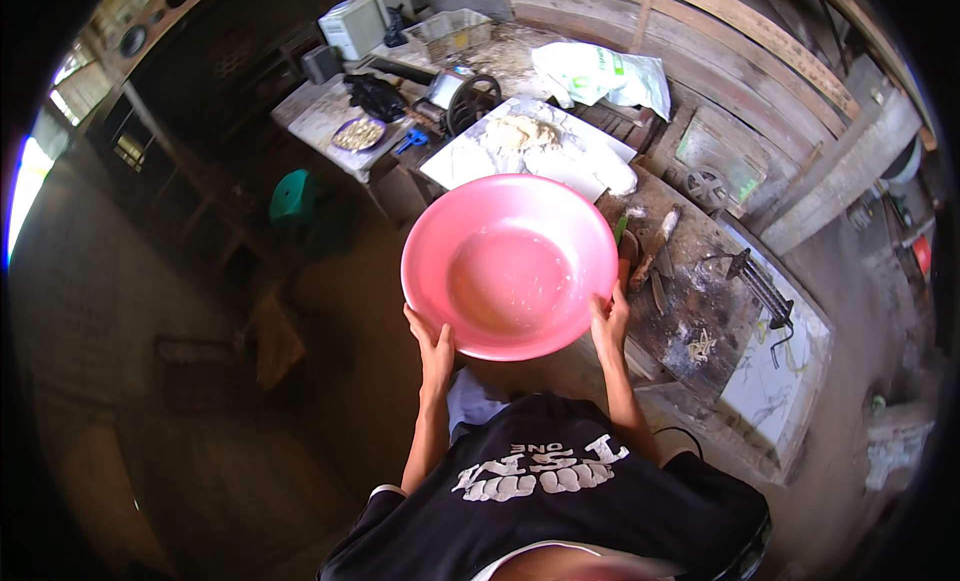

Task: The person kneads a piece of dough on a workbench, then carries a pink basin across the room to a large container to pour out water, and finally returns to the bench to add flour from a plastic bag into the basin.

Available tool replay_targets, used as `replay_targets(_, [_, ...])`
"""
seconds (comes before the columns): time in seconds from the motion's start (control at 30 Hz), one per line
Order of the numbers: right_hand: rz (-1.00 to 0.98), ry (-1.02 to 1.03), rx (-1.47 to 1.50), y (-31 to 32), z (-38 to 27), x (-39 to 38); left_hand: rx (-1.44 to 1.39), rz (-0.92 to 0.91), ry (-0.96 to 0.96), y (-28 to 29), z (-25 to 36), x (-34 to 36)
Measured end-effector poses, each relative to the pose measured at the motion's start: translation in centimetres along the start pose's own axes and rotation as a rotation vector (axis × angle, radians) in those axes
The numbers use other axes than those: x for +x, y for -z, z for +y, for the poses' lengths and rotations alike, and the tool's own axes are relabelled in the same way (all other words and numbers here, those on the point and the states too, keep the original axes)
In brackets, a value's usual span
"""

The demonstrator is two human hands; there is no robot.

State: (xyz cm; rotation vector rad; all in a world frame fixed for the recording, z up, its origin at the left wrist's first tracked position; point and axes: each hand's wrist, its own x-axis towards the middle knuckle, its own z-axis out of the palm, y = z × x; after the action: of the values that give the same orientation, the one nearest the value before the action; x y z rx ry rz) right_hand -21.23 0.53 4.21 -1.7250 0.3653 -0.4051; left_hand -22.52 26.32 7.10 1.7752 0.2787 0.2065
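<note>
A pink plastic basin [510,281] is held up in front of my body, with a few white specks on its inside. My left hand [430,341] grips its near left rim, the thumb over the edge. At the near right rim my right hand [608,316] is closed on it the same way. The fingers under the basin are hidden. Beyond it, a lump of pale dough [522,133] lies on a white, floury board [465,161].
A machine with a dark handwheel [474,103], a bowl of pale pieces [358,135] and a white sack [605,76] are on the far table. Knives [658,293] and a cranked roller [765,291] lie on the right bench. A green stool [293,196] stands left.
</note>
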Motion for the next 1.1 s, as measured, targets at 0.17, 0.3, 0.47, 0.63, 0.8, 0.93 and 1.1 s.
replay_targets(0.17, [0.248,-0.076,-0.015,0.0,-2.0,-0.7,-0.049,-0.241,-0.066,-1.5,-1.9,5.7])
replay_targets(0.3, [0.39,-0.14,-0.066,-0.1,-4.4,-2.6,-0.134,-0.492,-0.098,-3.3,0.0,8.7])
replay_targets(0.47, [0.571,-0.099,-0.053,-1.8,-6.0,-4.8,-0.288,-0.776,0.028,-4.1,-1.7,12.0])
replay_targets(0.63, [0.707,-0.163,-0.054,-3.6,-6.8,-7.2,-0.284,-0.904,0.114,-4.0,0.6,13.6])
replay_targets(0.8, [0.692,-0.173,-0.118,-4.2,-7.5,-8.3,-0.358,-0.905,0.187,-4.0,-1.1,13.9])
replay_targets(0.93, [0.755,-0.217,-0.074,-5.3,-7.9,-9.3,-0.32,-0.893,0.23,-3.0,-1.8,13.5])
replay_targets(1.1, [0.823,-0.267,0.015,-5.8,-6.4,-11.0,-0.362,-0.974,0.155,-2.9,-2.8,13.7])
